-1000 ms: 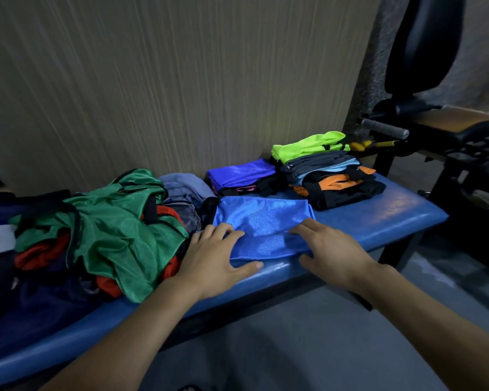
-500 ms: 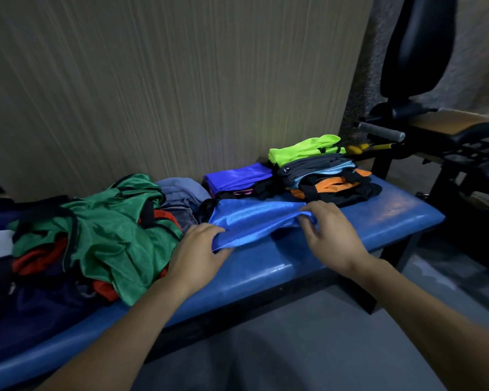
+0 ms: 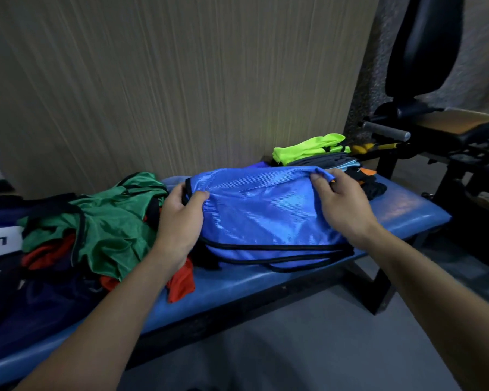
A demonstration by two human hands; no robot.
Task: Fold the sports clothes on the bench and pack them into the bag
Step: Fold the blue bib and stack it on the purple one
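A shiny blue garment (image 3: 260, 213) with black trim is held up over the blue padded bench (image 3: 401, 213), its lower edge trailing on the seat. My left hand (image 3: 181, 221) grips its left top edge and my right hand (image 3: 340, 201) pinches its right top corner. Left of it lies an unfolded heap of green (image 3: 108, 221), red and dark clothes. Behind the garment, at the bench's right end, a folded stack topped by a neon green piece (image 3: 308, 148) is partly hidden. A dark blue bag (image 3: 9, 311) with a white panel sits at the far left.
A striped wall panel runs close behind the bench. A black exercise machine (image 3: 424, 66) with a padded backrest and a grey-handled bar stands to the right. Grey floor lies in front of the bench.
Both hands went from pressing the flat blue garment to gripping its ends and lifting its far edge up and toward me. It now hangs raised, hiding the purple folded piece.
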